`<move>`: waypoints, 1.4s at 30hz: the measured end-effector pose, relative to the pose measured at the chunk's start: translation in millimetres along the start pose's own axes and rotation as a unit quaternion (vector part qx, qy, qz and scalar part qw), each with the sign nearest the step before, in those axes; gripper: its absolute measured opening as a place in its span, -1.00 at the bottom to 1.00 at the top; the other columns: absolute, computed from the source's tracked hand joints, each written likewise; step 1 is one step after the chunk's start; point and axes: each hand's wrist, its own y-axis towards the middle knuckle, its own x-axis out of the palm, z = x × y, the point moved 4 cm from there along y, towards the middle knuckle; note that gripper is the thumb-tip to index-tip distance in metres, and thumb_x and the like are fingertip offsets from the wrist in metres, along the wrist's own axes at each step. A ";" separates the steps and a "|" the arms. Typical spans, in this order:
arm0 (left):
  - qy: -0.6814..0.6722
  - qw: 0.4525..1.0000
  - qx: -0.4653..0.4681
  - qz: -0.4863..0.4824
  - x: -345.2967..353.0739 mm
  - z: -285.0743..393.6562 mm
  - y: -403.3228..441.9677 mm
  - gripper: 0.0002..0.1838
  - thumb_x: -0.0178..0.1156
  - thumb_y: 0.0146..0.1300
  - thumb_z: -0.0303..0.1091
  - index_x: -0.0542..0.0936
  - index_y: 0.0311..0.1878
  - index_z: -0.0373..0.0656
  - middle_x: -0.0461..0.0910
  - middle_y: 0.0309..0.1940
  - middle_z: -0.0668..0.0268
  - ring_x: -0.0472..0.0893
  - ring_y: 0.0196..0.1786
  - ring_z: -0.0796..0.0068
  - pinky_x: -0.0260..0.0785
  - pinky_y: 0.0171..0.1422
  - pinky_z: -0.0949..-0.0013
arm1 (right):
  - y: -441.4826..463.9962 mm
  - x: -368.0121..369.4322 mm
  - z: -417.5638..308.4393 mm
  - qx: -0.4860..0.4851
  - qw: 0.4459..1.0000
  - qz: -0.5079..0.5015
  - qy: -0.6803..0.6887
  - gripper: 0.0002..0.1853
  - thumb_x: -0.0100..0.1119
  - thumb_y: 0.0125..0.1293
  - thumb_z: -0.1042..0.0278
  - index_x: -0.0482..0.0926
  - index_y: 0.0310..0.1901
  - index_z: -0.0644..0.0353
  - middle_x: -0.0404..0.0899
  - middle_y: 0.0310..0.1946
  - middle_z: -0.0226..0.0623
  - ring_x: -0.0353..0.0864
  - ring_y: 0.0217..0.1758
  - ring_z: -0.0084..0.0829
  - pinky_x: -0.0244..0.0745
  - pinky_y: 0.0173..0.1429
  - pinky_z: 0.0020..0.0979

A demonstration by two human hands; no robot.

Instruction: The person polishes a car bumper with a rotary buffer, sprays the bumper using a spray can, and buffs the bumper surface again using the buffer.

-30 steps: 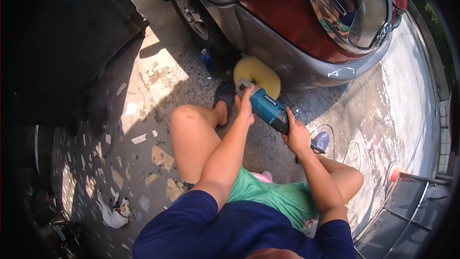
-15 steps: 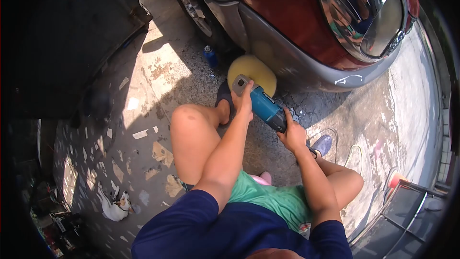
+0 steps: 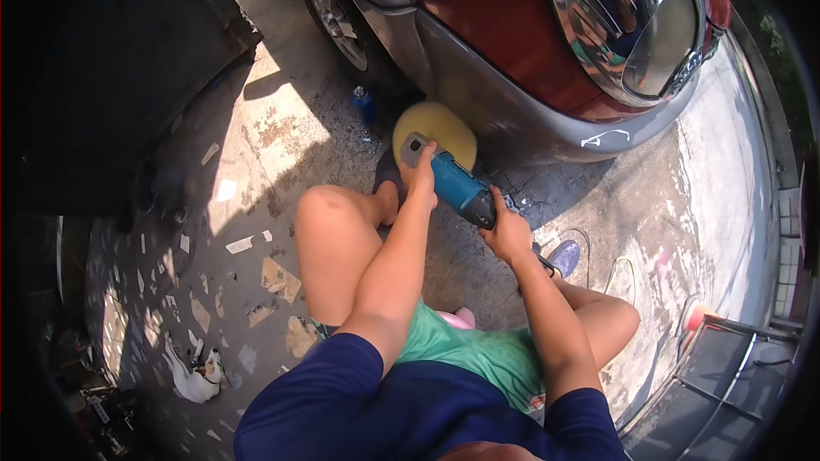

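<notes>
Both hands grip a teal and black power polisher (image 3: 457,184) in front of me. Near its grey head, my left hand (image 3: 418,172) is closed around the tool. My right hand (image 3: 510,230) wraps its black rear end, where a cord runs back. A large round yellow pad (image 3: 440,124) on the polisher faces the car's grey lower bumper (image 3: 495,98); whether it touches the paint I cannot tell. The car (image 3: 487,0) is dark red above and grey below.
A blue bottle (image 3: 365,106) stands by the rear wheel (image 3: 335,21). A white dog (image 3: 198,377) lies on the concrete at lower left, among scattered paper scraps. A metal frame (image 3: 726,376) is at lower right, with a cable (image 3: 628,266) nearby.
The whole view has shifted slightly, so the car and ground sit a little further left. Both hands keep their hold on the polisher, its pad still beside the bumper.
</notes>
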 end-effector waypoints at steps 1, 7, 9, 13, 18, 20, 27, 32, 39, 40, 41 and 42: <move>-0.011 1.000 -0.003 -0.003 1.2 2.0 -7.6 0.01 0.61 0.19 -0.04 0.31 0.60 -0.24 0.55 0.38 0.01 0.61 0.35 0.11 0.50 0.41 0.07 | -4.5 -3.6 -0.3 -0.004 1.000 0.016 -0.007 0.12 0.59 0.13 0.29 0.15 0.71 -0.09 0.78 -0.09 0.20 0.81 -0.01 0.22 0.70 0.13 0.11; -0.067 0.996 0.026 -0.052 -8.7 4.6 -31.4 -0.03 0.59 0.22 -0.07 0.32 0.58 -0.25 0.55 0.36 0.02 0.60 0.36 0.14 0.49 0.42 0.11 | -49.1 -25.2 -14.7 -0.047 0.994 0.094 -0.011 0.16 0.63 0.06 0.36 0.17 0.70 -0.10 0.78 -0.10 0.15 0.80 -0.06 0.21 0.70 0.10 0.10; -0.062 0.996 0.046 -0.054 -10.0 17.0 -47.0 -0.04 0.59 0.21 -0.08 0.34 0.57 -0.25 0.56 0.36 0.03 0.60 0.36 0.16 0.48 0.42 0.12 | -56.4 -32.8 -18.3 -0.045 0.994 0.099 -0.014 0.16 0.64 0.05 0.37 0.17 0.70 -0.09 0.77 -0.08 0.16 0.79 -0.07 0.22 0.70 0.09 0.10; -0.068 0.993 0.078 -0.052 -4.9 25.6 -43.1 -0.08 0.59 0.21 -0.10 0.37 0.53 -0.26 0.56 0.35 0.05 0.61 0.34 0.17 0.49 0.40 0.13 | -44.3 -25.0 -18.5 -0.035 0.997 0.069 -0.011 0.15 0.60 0.10 0.34 0.12 0.71 0.00 0.77 -0.08 0.09 0.81 -0.02 0.16 0.72 0.11 0.08; -0.059 0.996 0.043 -0.044 -1.3 23.7 -31.5 -0.15 0.59 0.20 -0.10 0.44 0.47 -0.25 0.59 0.30 0.06 0.63 0.29 0.19 0.50 0.38 0.14 | -33.2 -19.9 -19.2 0.003 0.999 0.036 -0.026 0.14 0.59 0.12 0.32 0.12 0.72 -0.03 0.78 -0.11 0.13 0.81 -0.04 0.18 0.71 0.12 0.10; -0.065 0.997 0.024 -0.045 -3.4 26.1 -50.9 -0.17 0.58 0.21 -0.07 0.47 0.45 -0.25 0.60 0.29 0.07 0.63 0.29 0.21 0.51 0.37 0.14 | -47.4 -31.7 -25.6 -0.002 0.998 0.048 -0.032 0.13 0.61 0.13 0.31 0.12 0.70 -0.01 0.78 -0.10 0.20 0.80 -0.03 0.23 0.70 0.12 0.10; -0.130 0.965 -0.079 -0.215 -9.4 23.0 -47.6 -0.27 0.34 0.32 0.25 0.60 0.29 -0.19 0.71 0.11 0.09 0.72 0.14 0.18 0.61 0.27 0.06 | -119.5 -85.5 -100.6 -0.082 0.987 0.029 -0.138 0.17 0.59 0.24 0.25 0.01 0.75 0.19 0.70 -0.09 0.16 0.76 -0.04 0.14 0.69 0.03 0.03; -0.204 0.911 -0.116 -0.339 -5.3 38.2 -46.9 -0.30 0.13 0.41 0.37 0.69 0.16 -0.12 0.77 -0.07 0.17 0.77 -0.05 0.21 0.66 0.16 0.08 | -115.6 -77.3 -137.0 -0.140 0.957 0.033 -0.250 0.09 0.49 0.33 0.24 0.01 0.75 0.27 0.67 -0.13 0.16 0.73 -0.03 0.10 0.69 0.02 -0.01; -0.231 0.893 -0.091 -0.375 -6.4 71.3 -77.1 -0.30 0.13 0.42 0.34 0.67 0.20 -0.15 0.78 -0.07 0.16 0.78 -0.07 0.24 0.67 0.13 0.13 | -149.9 -100.7 -169.1 -0.126 0.964 0.035 -0.233 0.11 0.50 0.29 0.30 0.02 0.76 0.26 0.62 -0.11 0.13 0.66 -0.01 0.08 0.61 0.10 -0.02; -0.232 0.889 -0.081 -0.385 -4.7 82.4 -87.6 -0.30 0.13 0.43 0.34 0.67 0.20 -0.15 0.78 -0.07 0.17 0.78 -0.07 0.25 0.68 0.13 0.14 | -158.1 -108.3 -174.4 -0.126 0.965 0.040 -0.227 0.11 0.50 0.29 0.32 0.01 0.76 0.26 0.61 -0.10 0.12 0.65 -0.01 0.08 0.60 0.11 -0.02; -0.237 0.878 -0.064 -0.411 -4.4 96.3 -97.1 -0.32 0.12 0.46 0.32 0.66 0.21 -0.16 0.78 -0.05 0.17 0.79 -0.06 0.27 0.68 0.12 0.18 | -166.5 -114.8 -178.8 -0.126 0.966 0.046 -0.220 0.12 0.51 0.29 0.34 0.01 0.77 0.26 0.60 -0.09 0.12 0.63 0.00 0.07 0.58 0.12 -0.03; -0.240 0.875 -0.038 -0.420 -3.0 107.9 -102.9 -0.32 0.10 0.51 0.32 0.65 0.22 -0.16 0.78 -0.06 0.18 0.79 -0.07 0.28 0.68 0.11 0.20 | -174.3 -121.3 -184.3 -0.132 0.966 0.056 -0.215 0.12 0.51 0.29 0.35 0.01 0.77 0.25 0.60 -0.09 0.11 0.62 0.00 0.07 0.57 0.12 -0.03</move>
